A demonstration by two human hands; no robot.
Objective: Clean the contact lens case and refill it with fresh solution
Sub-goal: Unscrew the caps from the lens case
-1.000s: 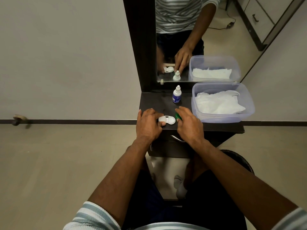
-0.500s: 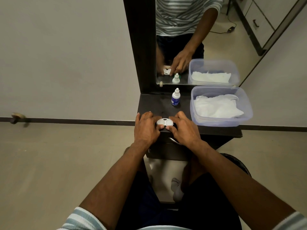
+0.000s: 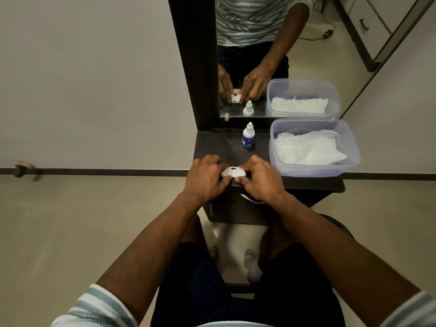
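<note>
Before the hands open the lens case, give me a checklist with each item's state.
1. Left hand grips the lens case: ok.
2. Right hand grips it from the other side: ok.
3. Case over the table: ok, near the front edge.
4. Solution bottle upright behind the hands: ok.
5. Bottle cap on: cannot tell.
6. Tissue in the plastic tub: ok.
</note>
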